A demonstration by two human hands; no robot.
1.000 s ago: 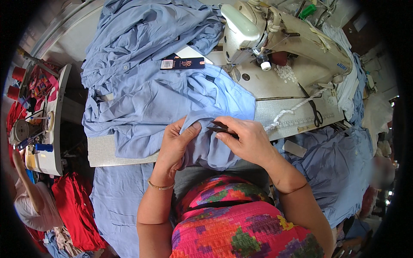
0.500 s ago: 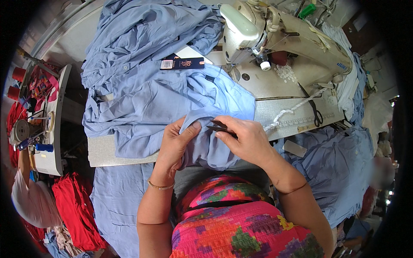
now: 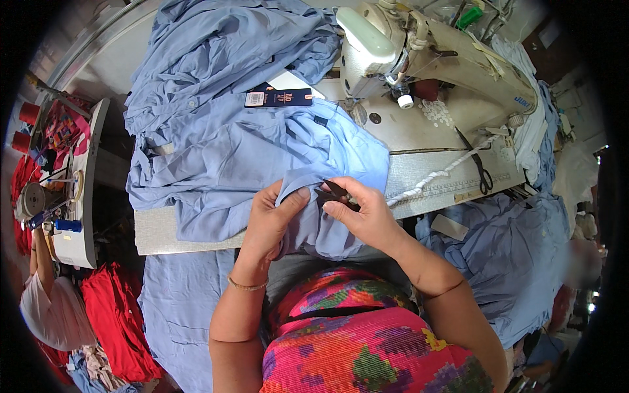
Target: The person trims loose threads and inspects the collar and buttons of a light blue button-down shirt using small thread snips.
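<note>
While pinching a fold of the blue shirt (image 3: 262, 157) at the worktop (image 3: 419, 177) edge: left hand (image 3: 272, 216) gripping cloth, right hand (image 3: 367, 216) closing on small dark snips (image 3: 333, 191).

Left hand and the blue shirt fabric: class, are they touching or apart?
Touching. The head view shows the left hand with fingers curled over a fold of the blue shirt fabric, gripping it with no gap.

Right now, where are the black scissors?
In the head view, the black scissors lie on the table's right side, beside the white cord, below the sewing machine.
</note>
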